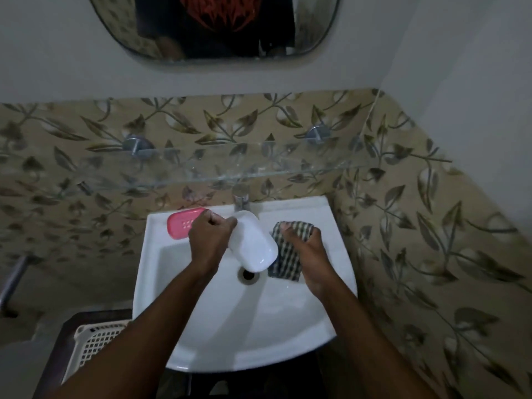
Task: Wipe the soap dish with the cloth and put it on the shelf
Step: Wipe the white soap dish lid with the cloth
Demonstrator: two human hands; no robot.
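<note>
My left hand [207, 237] grips one edge of a white oval soap dish [254, 243] and holds it tilted over the white sink [201, 321], just above the drain. Right beside the dish, my right hand [309, 249] is closed on a dark-and-white checked cloth [288, 254] that hangs down from my fingers. Cloth and dish are close together; I cannot tell whether they touch. A clear glass shelf [259, 171] runs along the tiled wall above the tap.
A pink perforated soap-dish part [182, 224] lies on the sink's back left rim. A metal tap [241, 201] stands at the back centre. A mirror [216, 27] hangs above. A cream plastic basket [92, 347] sits low at the left.
</note>
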